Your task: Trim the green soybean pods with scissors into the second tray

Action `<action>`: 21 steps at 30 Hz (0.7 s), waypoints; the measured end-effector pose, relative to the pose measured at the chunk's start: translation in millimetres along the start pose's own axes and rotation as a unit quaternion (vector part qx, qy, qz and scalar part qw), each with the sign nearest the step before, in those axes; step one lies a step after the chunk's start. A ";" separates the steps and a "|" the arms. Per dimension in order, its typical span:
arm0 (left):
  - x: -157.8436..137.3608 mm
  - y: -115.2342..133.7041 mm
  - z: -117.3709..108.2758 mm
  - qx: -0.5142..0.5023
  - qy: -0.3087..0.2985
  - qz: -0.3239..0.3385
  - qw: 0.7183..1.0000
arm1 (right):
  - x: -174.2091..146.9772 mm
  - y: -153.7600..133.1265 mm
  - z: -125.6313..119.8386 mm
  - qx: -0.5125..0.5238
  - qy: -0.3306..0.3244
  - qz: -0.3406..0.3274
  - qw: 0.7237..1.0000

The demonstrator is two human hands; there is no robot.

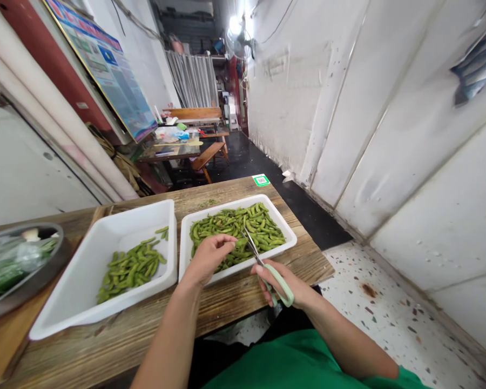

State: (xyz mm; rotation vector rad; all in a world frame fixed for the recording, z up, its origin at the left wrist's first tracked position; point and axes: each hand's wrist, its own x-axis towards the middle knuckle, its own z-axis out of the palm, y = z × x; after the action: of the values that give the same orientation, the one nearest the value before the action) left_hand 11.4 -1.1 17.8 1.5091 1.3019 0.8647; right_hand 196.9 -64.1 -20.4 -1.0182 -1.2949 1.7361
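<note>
Centre: left hand (pixel 211 257) pinched a pod (pixel 240 244) over a white tray (pixel 281 250) | lower centre: right hand (pixel 296 284) gripped green-handled scissors (pixel 260 260) | lower left: another tray (pixel 83 270) held more pods (pixel 135 266)

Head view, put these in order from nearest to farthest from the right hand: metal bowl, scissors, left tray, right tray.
1. Scissors: held in the right hand.
2. Right tray: just ahead of that hand.
3. Left tray: to the left, past the right tray.
4. Metal bowl: at the picture's left edge.
</note>
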 end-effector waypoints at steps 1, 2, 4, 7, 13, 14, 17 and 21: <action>0.0 -0.7 -0.7 -0.016 -0.005 -0.008 1.000 | -0.3 -0.7 0.0 -0.003 -0.004 -0.002 1.000; 0.0 -1.2 -1.3 -0.034 -0.009 -0.015 0.999 | -0.7 -1.5 0.0 -0.005 -0.007 -0.003 1.000; -0.4 -1.0 -1.7 -0.071 -0.015 -0.028 0.997 | -1.4 -2.9 0.4 -0.012 -0.008 -0.006 1.000; -1.7 1.5 1.2 -0.139 -0.020 -0.052 0.989 | -2.2 -3.8 2.3 -0.026 -0.001 -0.017 1.000; -3.3 1.5 27.0 -0.272 0.055 -0.059 0.959 | 1.3 2.4 9.5 -0.019 0.043 -0.027 0.999; -3.3 0.8 32.1 -0.290 0.078 -0.051 0.952 | 2.2 3.7 10.4 -0.018 0.049 -0.028 0.998; -3.6 -0.1 42.1 -0.304 0.135 -0.040 0.942 | 4.1 6.0 11.5 -0.018 0.061 -0.021 0.998; -4.5 1.8 39.2 -0.308 0.122 -0.034 0.943 | 2.8 4.4 8.4 -0.008 0.044 -0.003 0.999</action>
State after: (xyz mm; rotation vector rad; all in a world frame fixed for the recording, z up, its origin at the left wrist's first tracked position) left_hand 47.5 -13.4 7.3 0.8784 1.0988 1.2973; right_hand 187.6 -65.9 -23.6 -1.0874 -1.2574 1.6587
